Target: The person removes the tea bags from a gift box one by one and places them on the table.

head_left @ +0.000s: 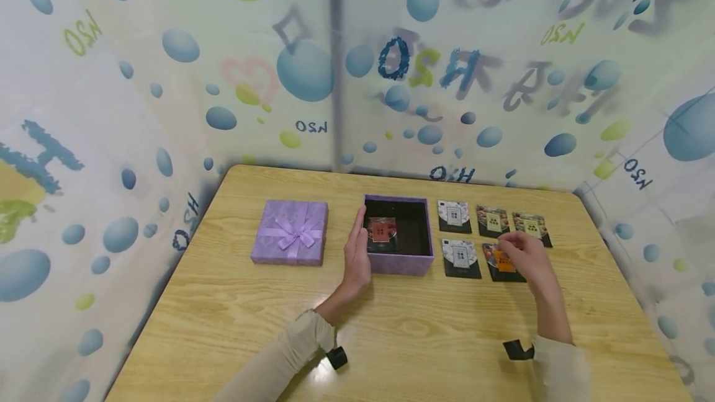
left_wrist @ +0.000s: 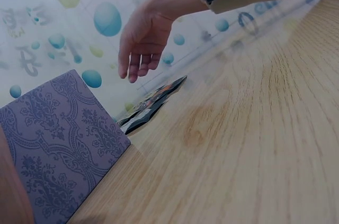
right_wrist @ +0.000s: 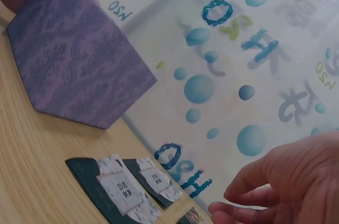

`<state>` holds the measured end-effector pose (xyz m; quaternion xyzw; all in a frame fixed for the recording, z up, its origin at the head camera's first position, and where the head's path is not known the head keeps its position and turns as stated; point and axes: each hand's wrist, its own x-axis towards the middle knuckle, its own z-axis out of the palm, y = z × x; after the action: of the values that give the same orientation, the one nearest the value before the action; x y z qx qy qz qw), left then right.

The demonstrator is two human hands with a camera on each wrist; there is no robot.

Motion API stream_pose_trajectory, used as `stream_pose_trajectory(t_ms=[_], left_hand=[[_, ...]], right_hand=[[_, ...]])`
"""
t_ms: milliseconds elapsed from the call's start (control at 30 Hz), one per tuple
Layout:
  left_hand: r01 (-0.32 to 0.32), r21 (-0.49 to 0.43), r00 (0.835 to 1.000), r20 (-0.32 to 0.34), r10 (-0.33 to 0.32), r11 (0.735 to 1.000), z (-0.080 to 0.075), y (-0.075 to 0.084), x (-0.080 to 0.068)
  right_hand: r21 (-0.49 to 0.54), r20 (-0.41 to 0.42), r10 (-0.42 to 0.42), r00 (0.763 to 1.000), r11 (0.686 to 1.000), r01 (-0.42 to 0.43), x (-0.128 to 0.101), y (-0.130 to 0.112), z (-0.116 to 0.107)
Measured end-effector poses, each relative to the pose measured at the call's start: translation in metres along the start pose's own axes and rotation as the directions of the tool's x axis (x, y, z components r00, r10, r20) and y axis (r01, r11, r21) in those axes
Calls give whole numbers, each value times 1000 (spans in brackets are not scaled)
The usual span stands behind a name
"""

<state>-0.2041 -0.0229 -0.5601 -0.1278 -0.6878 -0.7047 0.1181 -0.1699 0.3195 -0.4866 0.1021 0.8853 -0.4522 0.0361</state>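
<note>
The left hand (head_left: 357,253) rests flat against the left outer wall of the open purple box (head_left: 399,260), with straight fingers touching the wall and holding nothing. The box stands near the middle of the wooden surface (head_left: 402,340), and inside it one red packet (head_left: 382,230) lies on the dark bottom, close to the left wall. The right hand (head_left: 522,256) is over the front row of packets to the right of the box, its fingers bent down loosely; they touch or nearly touch the orange packet (head_left: 504,261), but I cannot tell if they already pinch it. In the left wrist view the right hand (left_wrist: 140,41) hangs above the packets with relaxed fingers pointing down, a little apart from them. Just beside the orange packet, on its left, lies a white packet (head_left: 461,257). Behind them, three more packets lie in a row: a white one (head_left: 454,215), a yellow-green one (head_left: 493,221) and another yellow one (head_left: 530,227). The purple lid (head_left: 290,232) with a ribbon bow lies well apart, to the left of the box. The walls (head_left: 167,79) around the surface are covered with blue bubbles and letters.
</note>
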Motion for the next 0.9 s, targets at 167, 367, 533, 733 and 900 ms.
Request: stream_pose_trajectory(t_ms=[167, 367, 533, 733, 900], left_hand=[[-1, 4, 1000, -4, 1, 1000, 1, 0, 0], [10, 3, 1000, -8, -10, 1000, 1, 0, 1], [10, 0, 1000, -10, -10, 1000, 1, 0, 0], [2, -8, 1000, -12, -2, 1000, 1, 0, 0], [-1, 0, 1000, -12, 1, 1000, 0, 0, 0]], right_hand=[[83, 43, -12, 999, 996, 9, 3, -8, 5], [149, 78, -81, 994, 987, 68, 7, -20, 14], [140, 90, -117, 989, 985, 103, 11, -34, 25], [176, 127, -156, 980, 975, 132, 14, -52, 40], [180, 158, -192, 969, 970, 164, 18, -64, 53]])
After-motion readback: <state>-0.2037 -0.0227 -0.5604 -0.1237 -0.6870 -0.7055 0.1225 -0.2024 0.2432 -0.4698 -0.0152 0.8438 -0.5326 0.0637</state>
